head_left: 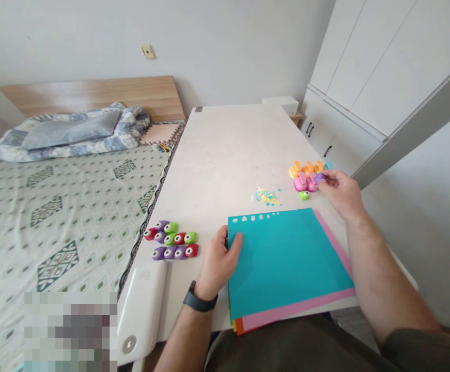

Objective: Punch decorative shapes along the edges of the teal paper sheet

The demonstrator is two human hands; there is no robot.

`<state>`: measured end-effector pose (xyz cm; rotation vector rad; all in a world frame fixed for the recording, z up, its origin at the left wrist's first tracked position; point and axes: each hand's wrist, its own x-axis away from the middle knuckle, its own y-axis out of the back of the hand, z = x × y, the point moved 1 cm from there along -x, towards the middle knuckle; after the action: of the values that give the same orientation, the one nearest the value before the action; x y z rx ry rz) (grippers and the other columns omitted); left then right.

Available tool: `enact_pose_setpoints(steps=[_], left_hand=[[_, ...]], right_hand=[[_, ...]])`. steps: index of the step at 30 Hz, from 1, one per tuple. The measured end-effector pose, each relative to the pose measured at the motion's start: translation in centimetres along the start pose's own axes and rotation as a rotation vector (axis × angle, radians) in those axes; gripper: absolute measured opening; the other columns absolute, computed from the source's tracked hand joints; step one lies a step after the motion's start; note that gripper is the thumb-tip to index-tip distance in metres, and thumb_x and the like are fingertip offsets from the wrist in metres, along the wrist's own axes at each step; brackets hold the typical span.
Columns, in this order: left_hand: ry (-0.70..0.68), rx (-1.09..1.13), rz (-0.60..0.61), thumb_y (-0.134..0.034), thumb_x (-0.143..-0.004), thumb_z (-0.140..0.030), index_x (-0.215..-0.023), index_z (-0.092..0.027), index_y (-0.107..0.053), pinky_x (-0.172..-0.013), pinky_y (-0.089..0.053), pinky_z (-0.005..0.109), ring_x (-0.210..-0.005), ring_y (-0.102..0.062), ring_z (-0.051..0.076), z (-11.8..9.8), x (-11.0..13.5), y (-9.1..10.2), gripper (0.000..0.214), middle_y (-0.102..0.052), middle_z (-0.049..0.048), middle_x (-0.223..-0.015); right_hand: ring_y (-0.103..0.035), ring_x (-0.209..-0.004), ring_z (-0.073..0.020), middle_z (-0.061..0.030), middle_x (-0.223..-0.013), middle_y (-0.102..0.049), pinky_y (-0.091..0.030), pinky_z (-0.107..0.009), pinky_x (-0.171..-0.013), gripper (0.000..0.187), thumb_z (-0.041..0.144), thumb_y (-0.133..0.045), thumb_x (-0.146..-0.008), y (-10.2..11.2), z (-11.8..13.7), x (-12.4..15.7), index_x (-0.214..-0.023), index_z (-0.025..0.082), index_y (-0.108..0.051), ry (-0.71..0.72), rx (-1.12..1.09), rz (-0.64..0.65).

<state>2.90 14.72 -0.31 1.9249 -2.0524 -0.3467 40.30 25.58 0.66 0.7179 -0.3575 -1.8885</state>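
Observation:
My left hand (223,261) grips the left edge of a teal sheet of paper (286,258), thumb on top and fingers underneath. A row of small punched shapes runs along the sheet's top left edge. Pink paper (286,313) and orange paper (240,326) stick out from beneath it. At the right, my right hand (341,191) pinches a small purple craft punch (320,178), partly hidden by the fingers. Right by it stand orange punches (295,169), pink punches (299,182) and a small green punch (304,196).
Yellow, white and blue paper cutouts (265,196) lie in a loose pile on the white table (232,144). Several purple, red and green punches (169,238) stand in rows at the left, above a long white device (141,310). A bed (93,206) adjoins the table's left side.

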Motion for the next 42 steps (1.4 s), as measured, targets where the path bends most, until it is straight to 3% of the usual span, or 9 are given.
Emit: enact_pose_setpoints(steps=[4,8,11,19,24,31,35,38,42], left_hand=[[0.006,0.007,0.004,-0.057,-0.098,-0.048,-0.098,-0.019,-0.065,-0.059,-0.038,0.025,-0.067,-0.053,0.015,0.0,0.0,0.0,0.03,-0.063,0.0002,-0.077],[-0.015,-0.024,0.0,-0.057,-0.098,-0.047,-0.096,-0.019,-0.064,-0.06,-0.038,0.025,-0.067,-0.053,0.015,-0.3,0.0,0.1,0.029,-0.063,0.0001,-0.077],[-0.022,-0.045,-0.009,-0.057,-0.098,-0.047,-0.096,-0.019,-0.064,-0.06,-0.037,0.026,-0.067,-0.053,0.015,-0.4,-0.1,0.2,0.029,-0.064,0.0002,-0.078],[-0.006,-0.042,0.008,-0.057,-0.099,-0.047,-0.095,-0.019,-0.063,-0.057,-0.034,0.025,-0.065,-0.052,0.014,-0.1,0.0,0.1,0.029,-0.063,-0.0006,-0.075],[-0.007,-0.046,0.017,-0.055,-0.1,-0.047,-0.097,-0.019,-0.063,-0.057,-0.033,0.025,-0.066,-0.052,0.014,-0.1,0.0,0.0,0.029,-0.064,-0.0003,-0.077],[-0.012,-0.056,0.011,-0.055,-0.099,-0.046,-0.095,-0.02,-0.062,-0.059,-0.035,0.025,-0.068,-0.053,0.014,-0.2,-0.2,0.1,0.027,-0.063,-0.0012,-0.076],[-0.01,-0.076,0.001,-0.056,-0.098,-0.044,-0.091,-0.02,-0.062,-0.058,-0.033,0.025,-0.066,-0.052,0.014,-0.3,-0.2,0.1,0.026,-0.062,-0.002,-0.073],[-0.015,-0.065,0.007,-0.055,-0.098,-0.043,-0.092,-0.02,-0.062,-0.059,-0.034,0.025,-0.066,-0.051,0.013,-0.5,-0.1,0.1,0.026,-0.059,-0.0028,-0.072],[-0.023,-0.087,-0.001,-0.056,-0.097,-0.042,-0.088,-0.019,-0.061,-0.056,-0.031,0.025,-0.061,-0.046,0.012,-0.8,0.0,0.1,0.025,-0.052,-0.0049,-0.066]], right_hand=[[-0.07,-0.076,-0.0254,-0.0059,-0.088,-0.077,-0.054,-0.04,-0.074,0.039,0.039,-0.071,-0.08,1.8,-1.7,-0.1,-0.115,0.025,-0.078,0.007,0.387,0.123],[-0.071,-0.078,-0.025,-0.0057,-0.093,-0.079,-0.051,-0.037,-0.072,0.035,0.032,-0.07,-0.078,1.2,-2.5,0.1,-0.112,0.026,-0.081,0.119,0.514,0.331],[-0.071,-0.083,-0.0261,-0.0072,-0.101,-0.08,-0.052,-0.037,-0.075,0.036,0.026,-0.067,-0.079,0.3,-2.7,0.0,-0.112,0.025,-0.081,0.162,0.541,0.369],[-0.074,-0.087,-0.0276,-0.0104,-0.102,-0.08,-0.055,-0.039,-0.077,0.033,0.027,-0.065,-0.081,-0.7,-3.1,0.1,-0.111,0.021,-0.078,0.048,0.466,0.221],[-0.074,-0.085,-0.027,-0.0088,-0.097,-0.08,-0.054,-0.038,-0.076,0.036,0.02,-0.066,-0.074,-0.5,-2.2,0.5,-0.108,0.022,-0.077,0.016,0.454,0.177],[-0.07,-0.078,-0.0233,-0.0082,-0.092,-0.078,-0.055,-0.039,-0.079,0.025,0.026,-0.064,-0.079,-0.4,-0.8,0.6,-0.101,0.019,-0.076,0.051,0.389,-0.149],[-0.069,-0.076,-0.0222,-0.0088,-0.093,-0.078,-0.054,-0.038,-0.077,0.025,0.031,-0.063,-0.086,-0.7,1.3,1.1,-0.104,0.019,-0.075,0.071,0.284,-0.23],[-0.07,-0.079,-0.0217,-0.0081,-0.096,-0.077,-0.054,-0.036,-0.076,0.024,0.032,-0.065,-0.089,-1.5,4.7,2.2,-0.107,0.02,-0.074,0.129,0.189,-0.097],[-0.068,-0.082,-0.0203,-0.0075,-0.095,-0.075,-0.053,-0.034,-0.078,0.021,0.026,-0.064,-0.091,-3.4,11.3,4.4,-0.109,0.018,-0.073,0.376,0.113,0.17]])
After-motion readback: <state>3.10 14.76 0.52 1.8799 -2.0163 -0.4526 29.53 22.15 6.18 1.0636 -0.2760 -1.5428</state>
